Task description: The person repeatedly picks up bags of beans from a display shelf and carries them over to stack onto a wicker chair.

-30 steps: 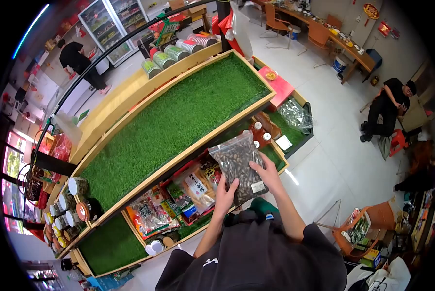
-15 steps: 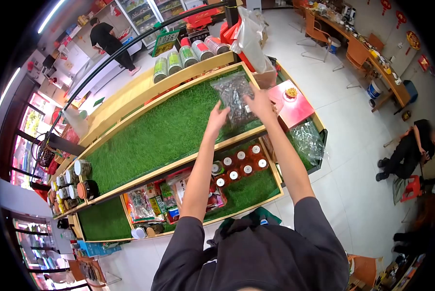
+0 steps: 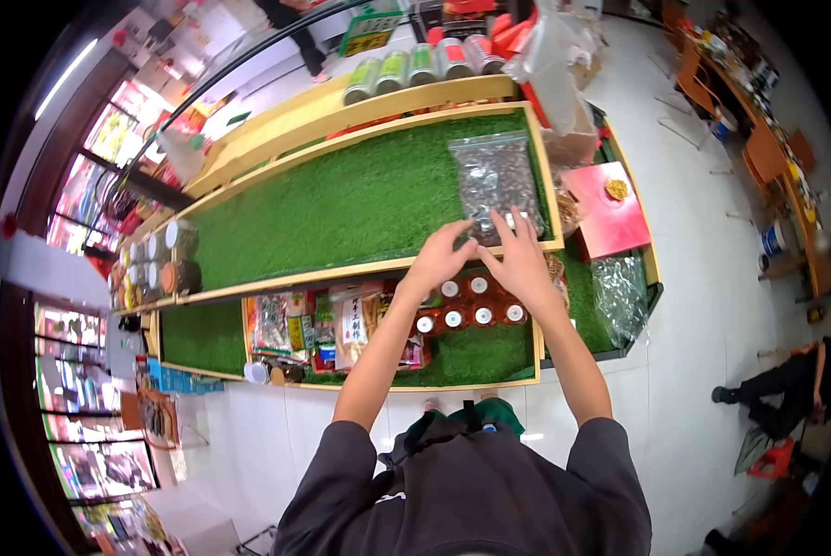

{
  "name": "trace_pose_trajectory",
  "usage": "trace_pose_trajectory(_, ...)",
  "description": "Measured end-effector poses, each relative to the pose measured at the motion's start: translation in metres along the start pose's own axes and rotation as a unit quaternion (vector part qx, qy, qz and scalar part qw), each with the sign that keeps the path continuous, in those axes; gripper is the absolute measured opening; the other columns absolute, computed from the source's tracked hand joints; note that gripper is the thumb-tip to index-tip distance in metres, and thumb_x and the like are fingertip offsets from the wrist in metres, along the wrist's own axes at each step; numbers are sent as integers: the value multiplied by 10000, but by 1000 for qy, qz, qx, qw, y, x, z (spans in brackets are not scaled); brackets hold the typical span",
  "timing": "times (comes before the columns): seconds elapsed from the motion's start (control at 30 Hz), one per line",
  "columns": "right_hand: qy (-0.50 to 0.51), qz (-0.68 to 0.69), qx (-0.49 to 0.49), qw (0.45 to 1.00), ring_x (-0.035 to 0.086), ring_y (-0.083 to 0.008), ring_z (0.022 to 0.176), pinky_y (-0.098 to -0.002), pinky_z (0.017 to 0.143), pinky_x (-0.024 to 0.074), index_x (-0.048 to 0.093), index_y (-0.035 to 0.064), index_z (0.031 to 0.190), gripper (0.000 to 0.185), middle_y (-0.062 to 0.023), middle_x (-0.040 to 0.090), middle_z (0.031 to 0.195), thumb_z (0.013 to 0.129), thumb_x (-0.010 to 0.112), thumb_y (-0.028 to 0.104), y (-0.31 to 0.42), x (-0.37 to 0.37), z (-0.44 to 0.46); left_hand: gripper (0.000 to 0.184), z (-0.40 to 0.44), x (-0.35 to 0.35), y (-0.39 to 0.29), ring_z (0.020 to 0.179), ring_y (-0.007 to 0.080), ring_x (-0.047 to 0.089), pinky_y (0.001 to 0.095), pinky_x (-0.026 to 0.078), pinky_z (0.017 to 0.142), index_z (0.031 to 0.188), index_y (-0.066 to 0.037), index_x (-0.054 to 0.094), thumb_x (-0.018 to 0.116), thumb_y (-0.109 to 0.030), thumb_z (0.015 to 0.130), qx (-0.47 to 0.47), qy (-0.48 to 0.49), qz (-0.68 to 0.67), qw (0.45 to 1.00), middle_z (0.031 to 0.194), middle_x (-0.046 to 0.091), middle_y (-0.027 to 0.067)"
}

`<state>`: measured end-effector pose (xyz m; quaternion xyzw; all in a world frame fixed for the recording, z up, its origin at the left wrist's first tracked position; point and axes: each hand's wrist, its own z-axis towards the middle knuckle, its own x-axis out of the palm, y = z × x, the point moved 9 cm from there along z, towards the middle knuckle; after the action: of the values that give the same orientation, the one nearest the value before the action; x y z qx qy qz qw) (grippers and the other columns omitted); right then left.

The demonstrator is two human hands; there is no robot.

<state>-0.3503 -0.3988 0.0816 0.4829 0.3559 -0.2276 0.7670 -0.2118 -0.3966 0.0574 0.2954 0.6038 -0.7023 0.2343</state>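
A clear zip bag full of dark, small pieces [image 3: 497, 174] lies flat on the green turf at the right end of the upper shelf [image 3: 341, 199]. My right hand [image 3: 524, 264] is at the bag's lower edge, fingers spread and tips over the plastic. Beside it my left hand [image 3: 439, 258] is open at the bag's lower left corner, its fingertips close to the other hand's thumb. Neither hand grips anything. Whether the left fingertips touch the bag, I cannot tell. The hands cover part of the shelf's front rail.
Below the hands, a lower shelf holds several white-capped jars [image 3: 483, 317] and packaged foods [image 3: 352, 329]. A pink box [image 3: 605, 211] and a clear plastic bag [image 3: 621, 301] sit to the right. Cans [image 3: 422, 65] line the back ledge; glass jars [image 3: 182, 239] stand left.
The bag has been laid straight against the shelf's right end. Both hands have let go of its sides and come back to its near edge. The camera view has shifted.
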Motion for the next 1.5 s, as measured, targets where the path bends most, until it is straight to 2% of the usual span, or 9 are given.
trace_pose_trajectory(0.2, 26, 285, -4, 958, 538, -330, 1036, -368, 888, 429, 550, 24, 1142, 376, -166, 568, 1072, 818, 648, 189, 78, 38, -71, 362, -153, -79, -14, 1113, 306, 532, 372, 404, 953, 1229, -46, 529, 560, -134, 880, 17, -147, -22, 989, 1194, 564, 163)
trace_pose_trajectory(0.4, 322, 348, 89, 876, 560, -106, 769, -246, 696, 462, 626, 40, 1039, 252, -37, 630, 854, 836, 654, 186, 134, 228, -228, 466, -426, -27, 153, 1115, 379, 512, 437, 415, 946, 1255, -45, 475, 540, -313, 880, -329, -134, 16, 934, 1200, 548, 212)
trace_pose_trajectory(0.53, 531, 381, 256, 713, 611, -156, 745, -256, 605, 486, 565, 29, 1103, 320, -78, 614, 887, 847, 641, 206, 176, 332, -325, 561, -631, 86, 234, 973, 260, 614, 400, 472, 792, 1227, -107, 510, 581, -474, 810, -623, -35, -349, 699, 1091, 621, 115)
trace_pose_trajectory(0.73, 619, 361, 133, 685, 621, -161, 728, -268, 617, 502, 535, 34, 1116, 320, -82, 626, 905, 885, 587, 250, 334, 429, -343, 330, -816, 120, 288, 765, 161, 606, 290, 450, 580, 1132, -121, 521, 510, -338, 883, -451, -620, -548, 335, 1031, 643, 74)
trace_pose_trajectory(0.9, 615, 112, -252, 739, 607, -151, 672, -278, 582, 487, 601, 11, 960, 256, -92, 625, 774, 863, 542, 241, 341, 565, -368, 323, -934, 157, 281, 676, 177, 619, 324, 461, 530, 1077, -77, 544, 518, -307, 853, -623, -600, -409, 289, 882, 667, 95)
trace_pose_trajectory(1.03, 738, -96, -129, 655, 612, -249, 722, -370, 625, 501, 612, 46, 1034, 301, -135, 624, 827, 839, 561, 270, 236, 631, -387, 355, -983, 212, 275, 635, 195, 623, 332, 465, 504, 1079, -45, 555, 523, -300, 833, -677, -519, -392, 344, 847, 672, 105)
trace_pose_trajectory(1.27, 756, -166, 35, 632, 600, -294, 930, -431, 781, 498, 577, 11, 1150, 391, -180, 619, 1012, 865, 591, 278, 195, 613, -386, 389, -996, 247, 229, 780, 257, 647, 444, 488, 687, 1137, -32, 550, 506, -286, 846, -654, -545, -522, 51, 949, 674, 119)
trace_pose_trajectory(1.47, 746, -267, 96, 603, 617, -270, 844, -410, 701, 529, 588, 26, 1113, 431, -171, 609, 1049, 864, 554, 376, 295, 732, -397, 347, -1055, 134, 349, 846, 357, 627, 425, 485, 782, 870, -45, 679, 517, -337, 775, -769, -450, -226, 394, 833, 675, 164)
trace_pose_trajectory(1.5, 751, -187, 81, 628, 578, -243, 711, -390, 581, 477, 559, 24, 1071, 344, -146, 584, 879, 867, 537, 300, 334, 775, -400, 349, -1075, 116, 373, 901, 349, 620, 423, 481, 803, 933, -58, 669, 505, -336, 799, -743, -527, -302, 281, 895, 668, 172)
